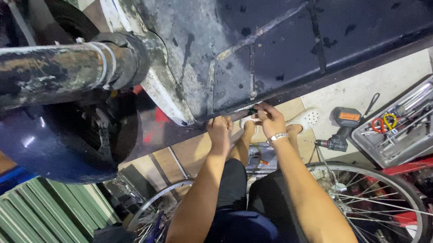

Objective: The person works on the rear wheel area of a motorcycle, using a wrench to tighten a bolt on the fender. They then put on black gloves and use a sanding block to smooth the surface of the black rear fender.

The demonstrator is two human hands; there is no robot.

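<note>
A dirty grey-and-black vehicle body panel (pixel 283 45) fills the top of the head view. My right hand (pixel 270 119), with a metal band at the wrist, reaches to the panel's lower edge. Its fingertips pinch a small dark part (pixel 252 110) there. My left hand (pixel 220 129) is just left of it, knuckles toward me, pressed up against the same edge. Its fingers are curled and hidden, so I cannot tell what they hold. Both forearms stretch out from my lap over dark trousers.
A rusty pipe (pixel 42 71) and a dark blue fender (pixel 47 145) hang at the left. On the floor lie a cordless drill (pixel 340 130), a metal tool tray (pixel 428 146), a spoked wheel (pixel 373 198) at the right, another wheel (pixel 152 211) and green slats (pixel 42 211).
</note>
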